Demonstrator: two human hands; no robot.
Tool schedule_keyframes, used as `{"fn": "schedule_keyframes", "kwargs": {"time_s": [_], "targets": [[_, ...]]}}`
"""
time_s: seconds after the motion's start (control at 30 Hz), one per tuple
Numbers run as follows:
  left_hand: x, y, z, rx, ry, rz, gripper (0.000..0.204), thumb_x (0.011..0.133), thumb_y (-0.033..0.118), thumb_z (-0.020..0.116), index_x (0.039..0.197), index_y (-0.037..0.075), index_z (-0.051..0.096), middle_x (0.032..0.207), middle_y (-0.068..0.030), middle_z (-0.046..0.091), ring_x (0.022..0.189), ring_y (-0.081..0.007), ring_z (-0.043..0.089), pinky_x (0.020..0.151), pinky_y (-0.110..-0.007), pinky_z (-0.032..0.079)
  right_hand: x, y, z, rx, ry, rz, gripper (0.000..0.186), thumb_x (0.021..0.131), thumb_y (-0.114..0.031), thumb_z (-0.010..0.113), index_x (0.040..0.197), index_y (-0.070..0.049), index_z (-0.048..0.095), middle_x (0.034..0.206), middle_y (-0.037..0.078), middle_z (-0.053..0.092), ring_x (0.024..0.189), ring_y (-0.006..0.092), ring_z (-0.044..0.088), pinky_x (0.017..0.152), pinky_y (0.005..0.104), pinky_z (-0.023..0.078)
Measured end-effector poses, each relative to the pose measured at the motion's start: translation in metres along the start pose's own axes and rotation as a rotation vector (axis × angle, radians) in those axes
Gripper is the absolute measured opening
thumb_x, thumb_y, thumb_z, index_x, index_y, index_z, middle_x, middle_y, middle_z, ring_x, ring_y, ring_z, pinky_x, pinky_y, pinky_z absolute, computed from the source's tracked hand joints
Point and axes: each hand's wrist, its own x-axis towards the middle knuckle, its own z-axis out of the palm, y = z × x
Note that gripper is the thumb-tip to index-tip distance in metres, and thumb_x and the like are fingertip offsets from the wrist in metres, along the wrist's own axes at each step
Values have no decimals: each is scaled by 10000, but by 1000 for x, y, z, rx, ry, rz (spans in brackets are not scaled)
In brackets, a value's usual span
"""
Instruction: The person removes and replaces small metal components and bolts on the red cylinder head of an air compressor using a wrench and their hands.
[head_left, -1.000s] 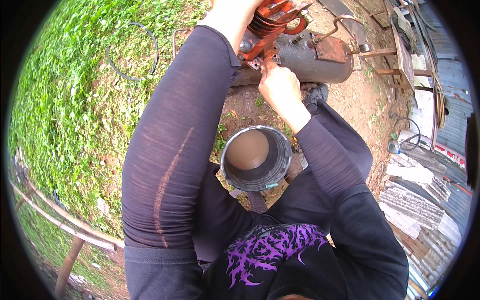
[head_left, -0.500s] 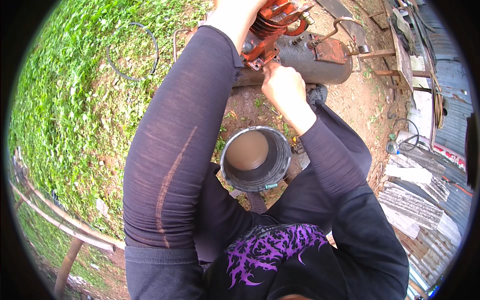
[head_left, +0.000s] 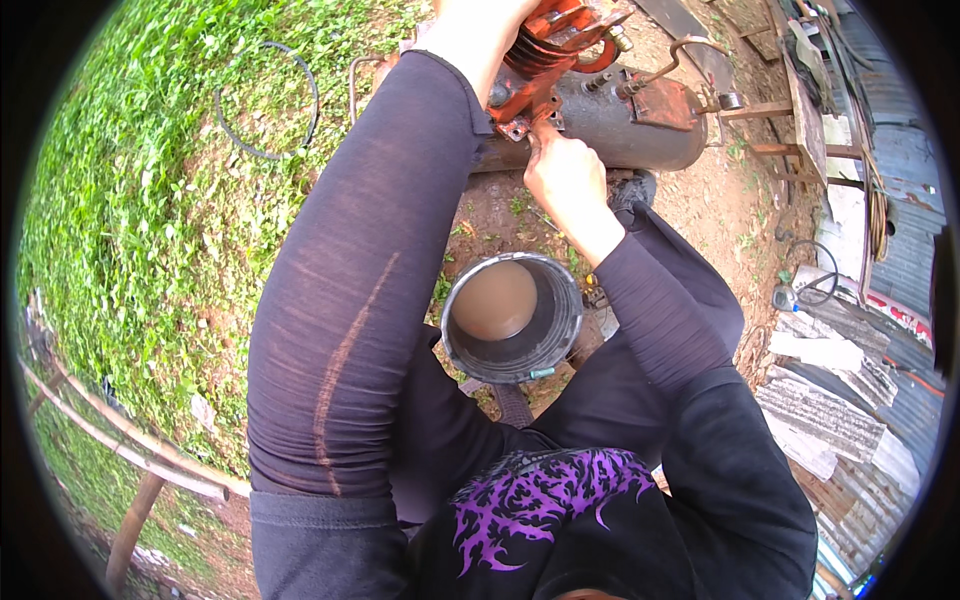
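An orange-red pump head (head_left: 540,65) with dark fins sits on a grey cylindrical tank (head_left: 625,125) that lies on the ground. My left hand (head_left: 478,35) reaches to the pump's left side at the top edge, its fingers cut off by the frame. My right hand (head_left: 567,180) is closed, its fingertips pressed against the pump's mounting foot (head_left: 516,129). Whether something small sits in those fingertips is hidden. Between my legs stands a black bucket (head_left: 553,345) with murky brown water (head_left: 495,300) in it.
A bent metal pipe (head_left: 675,55) rises from the tank, with an orange plate (head_left: 665,104) beside it. Grass with a thin black hoop (head_left: 316,105) spreads to the left. Wooden planks (head_left: 765,106) and corrugated sheets (head_left: 825,410) lie along the right.
My right hand has shifted very slightly at the mounting foot, its fingertips turning a little. My left arm has barely moved; the bucket stays where it was.
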Motion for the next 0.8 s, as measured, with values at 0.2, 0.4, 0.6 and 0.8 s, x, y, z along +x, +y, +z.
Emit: {"fn": "schedule_keyframes", "kwargs": {"time_s": [0.2,0.4,0.6,0.8], "targets": [[-3,9,-3,9,10,-76,322,893,214,808,1070,-48,751,1003,-157,774,918,-204,723,812,-330,537,-5,-2,-10,62,27,-20,177,960,-195,594,986,-50,692,767,263,705,762,447,730,707,540,587],[-5,9,-2,83,38,-65,340,885,230,815,1064,-50,744,999,-168,770,911,-215,722,807,-341,537,2,4,1,131,15,86,202,981,-209,590,968,-55,720,836,247,718,845,454,716,778,541,566],[-1,5,-3,-21,12,-92,323,883,214,811,1062,-46,744,990,-170,768,907,-220,722,802,-340,536,-2,-4,-1,152,-37,71,203,984,-203,581,974,-53,717,840,262,712,845,459,714,782,550,561],[-7,8,-1,36,32,-35,307,894,195,798,1079,-42,743,1000,-151,770,905,-206,716,803,-332,536,3,3,-1,93,-4,96,199,986,-196,580,974,-55,721,838,240,718,851,447,717,778,534,566]]}}
